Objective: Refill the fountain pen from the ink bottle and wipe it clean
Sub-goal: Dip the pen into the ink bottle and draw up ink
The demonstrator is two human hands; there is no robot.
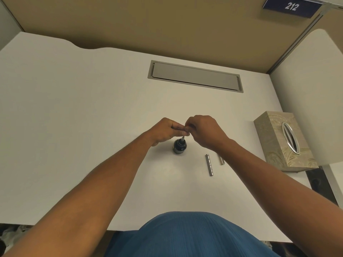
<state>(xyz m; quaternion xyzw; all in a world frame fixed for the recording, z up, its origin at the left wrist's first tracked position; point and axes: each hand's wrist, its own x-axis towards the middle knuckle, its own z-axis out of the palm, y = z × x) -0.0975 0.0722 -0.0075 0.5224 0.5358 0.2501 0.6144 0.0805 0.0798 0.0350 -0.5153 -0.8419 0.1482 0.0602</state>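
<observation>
Both hands, left hand (165, 131) and right hand (203, 130), pinch the pen (183, 139) upright, tip down in the open ink bottle (179, 145) (dark ink inside) mid-desk (74, 108).

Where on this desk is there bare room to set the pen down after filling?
The whole left of the desk is bare, as is the strip between the hands and the cable hatch. It is crowded right of the ink bottle: the metal barrel, a second pen part and the tissue box.

Two hands (168, 131) (203, 130), two metal tubes (209, 165) (221, 160)
</observation>
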